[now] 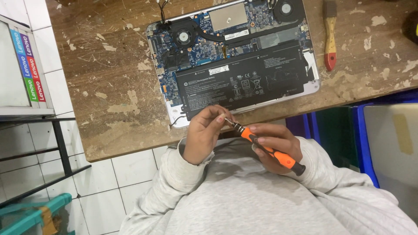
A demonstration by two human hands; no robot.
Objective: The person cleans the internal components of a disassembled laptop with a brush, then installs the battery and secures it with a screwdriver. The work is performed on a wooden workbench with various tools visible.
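From the head camera we look down at our two hands in the lower middle of the frame. Our right hand [278, 146] is wrapped tight around the orange and black screwdriver [265, 147]. Our left hand [204, 132] pinches the thin metal tip of it with the fingertips [220, 118]. So both hands are closed on the same tool and sit close together, almost touching.

The screwdriver lies slanted. Its tip points up and to the left, and its black end points down and to the right. The tip is just below the near edge of the open laptop [235, 56], which lies above our hands on the worn brown desk [113, 91]. The left hand is the one nearer to the laptop.

The laptop has its bottom cover off. We see a big black battery [244, 80] across its lower half, with a small white rectangle label near its top and rows of little white marks. Above it is a blue board with two round black fans.

In the upper right of the frame a small brush with a red handle [330, 35] lies on the desk, well apart from our hands. At the far left edge is a tall strip of coloured labels [28, 65], blue, purple, red and green. A blue bin [365, 139] is at the right.
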